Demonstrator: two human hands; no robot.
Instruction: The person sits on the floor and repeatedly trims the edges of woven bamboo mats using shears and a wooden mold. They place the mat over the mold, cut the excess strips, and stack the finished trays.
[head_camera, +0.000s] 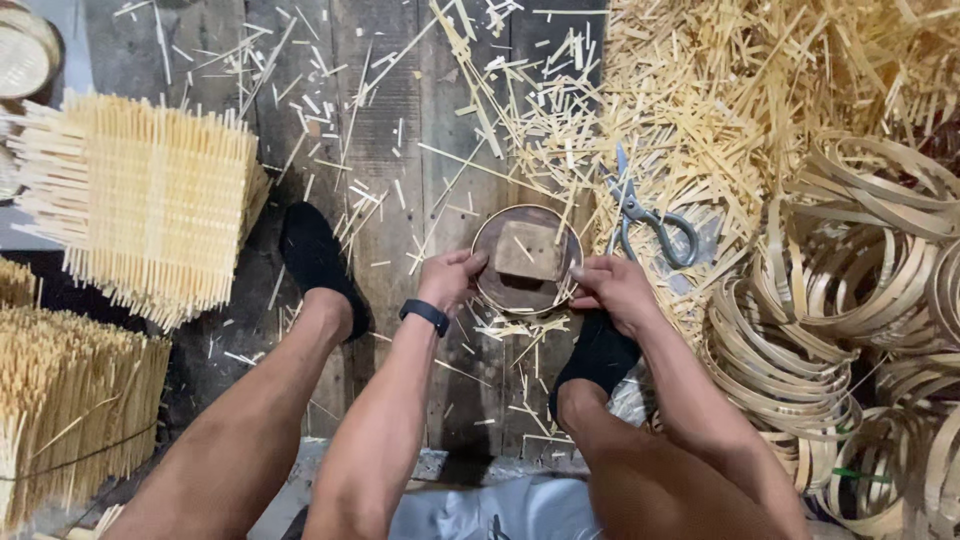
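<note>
A seated person's left hand (450, 277) and right hand (612, 287) are gripping, fingers curled, a round wooden disc (527, 260) on the plank floor (400, 150), scissors (645, 215) lying just beside.

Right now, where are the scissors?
In the head view, the scissors lie on the floor right of centre, on the bamboo scraps, just up and right of the round disc and above the right hand.
</note>
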